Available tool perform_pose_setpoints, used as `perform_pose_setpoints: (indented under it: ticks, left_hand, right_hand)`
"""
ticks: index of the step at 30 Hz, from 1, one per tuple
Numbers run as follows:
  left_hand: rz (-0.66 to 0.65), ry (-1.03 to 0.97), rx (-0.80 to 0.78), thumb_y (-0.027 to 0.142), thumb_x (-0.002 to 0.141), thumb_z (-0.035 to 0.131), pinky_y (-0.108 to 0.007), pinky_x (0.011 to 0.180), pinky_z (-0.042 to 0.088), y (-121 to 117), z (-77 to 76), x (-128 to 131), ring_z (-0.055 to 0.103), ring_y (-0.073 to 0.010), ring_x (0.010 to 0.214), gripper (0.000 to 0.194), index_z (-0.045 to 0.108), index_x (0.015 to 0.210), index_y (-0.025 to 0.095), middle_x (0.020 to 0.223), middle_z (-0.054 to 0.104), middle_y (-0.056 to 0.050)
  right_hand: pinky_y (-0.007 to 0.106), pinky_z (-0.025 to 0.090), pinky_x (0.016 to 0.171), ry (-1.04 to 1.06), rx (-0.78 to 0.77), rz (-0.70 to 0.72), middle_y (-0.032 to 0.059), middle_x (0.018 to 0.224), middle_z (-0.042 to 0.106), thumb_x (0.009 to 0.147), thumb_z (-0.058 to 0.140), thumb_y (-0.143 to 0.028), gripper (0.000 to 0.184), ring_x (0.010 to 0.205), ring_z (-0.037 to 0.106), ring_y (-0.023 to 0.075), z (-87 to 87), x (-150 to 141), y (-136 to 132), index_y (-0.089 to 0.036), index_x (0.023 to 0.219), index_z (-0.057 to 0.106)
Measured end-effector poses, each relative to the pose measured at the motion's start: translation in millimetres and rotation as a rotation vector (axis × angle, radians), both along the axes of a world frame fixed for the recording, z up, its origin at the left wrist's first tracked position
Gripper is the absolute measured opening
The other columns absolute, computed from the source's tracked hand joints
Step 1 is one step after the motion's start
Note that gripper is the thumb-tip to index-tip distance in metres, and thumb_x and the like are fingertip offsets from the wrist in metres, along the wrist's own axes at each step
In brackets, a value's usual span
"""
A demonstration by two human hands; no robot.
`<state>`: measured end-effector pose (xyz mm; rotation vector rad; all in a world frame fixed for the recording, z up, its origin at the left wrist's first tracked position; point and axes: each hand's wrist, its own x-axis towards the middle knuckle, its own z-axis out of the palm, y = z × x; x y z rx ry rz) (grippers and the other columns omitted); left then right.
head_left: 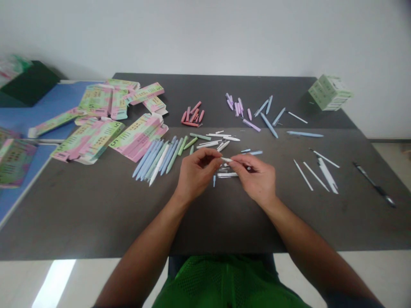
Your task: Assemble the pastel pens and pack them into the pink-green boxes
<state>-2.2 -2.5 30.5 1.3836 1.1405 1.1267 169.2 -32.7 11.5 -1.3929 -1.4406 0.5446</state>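
Observation:
My left hand [195,173] and my right hand [255,175] meet over the middle of the dark table [96,214]. Both are closed in a pinch on a small white pen part [226,159] held between their fingertips. Just under the hands lie a few loose white and blue pen pieces [226,174]. To the left of my left hand is a row of assembled blue, white and green pens [162,156].
Flat pink-and-green cartons [105,128] are piled at the left. Red caps [192,115], purple parts [237,107] and blue barrels [269,115] lie further back. White refills [316,171] and a black pen [374,185] lie right; a folded box [329,92] stands back right.

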Motion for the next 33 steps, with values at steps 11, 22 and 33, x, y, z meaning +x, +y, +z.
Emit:
perform_pose_setpoints:
  ticks: [11,22,33]
  left_hand:
    - [-0.037,0.112,-0.020,0.037,0.084,0.069,-0.024,0.062,0.044,4.2,-3.1,0.5,0.058,-0.0139,0.067,0.021,0.074,0.087,0.016,0.075,0.069,-0.002]
    - [-0.075,0.368,0.053,0.029,0.079,0.069,-0.026,0.063,0.042,15.4,-28.4,-1.3,0.059,-0.0162,0.068,0.012,0.073,0.083,0.019,0.073,0.069,-0.002]
    - [0.075,0.778,0.077,0.023,0.086,0.061,-0.030,0.077,0.046,32.1,-45.4,-12.4,0.067,-0.0198,0.080,0.012,0.073,0.090,0.021,0.087,0.075,-0.005]
  right_hand:
    - [0.029,0.048,0.062,-0.025,-0.032,0.040,0.0003,0.077,0.070,0.089,0.069,-0.040,0.017,0.064,0.058,0.0147,-2.2,3.5,3.4,-0.025,0.087,0.076]
    - [0.032,0.048,0.075,-0.238,-0.150,0.129,0.0033,0.088,0.072,0.091,0.060,-0.023,0.012,0.082,0.064,0.0207,-18.4,8.7,17.5,-0.024,0.092,0.072]
    - [0.034,0.046,0.084,-0.417,-0.040,0.118,0.0073,0.089,0.072,0.093,0.058,-0.022,0.016,0.088,0.063,0.0237,-37.4,24.9,31.1,-0.021,0.089,0.074]
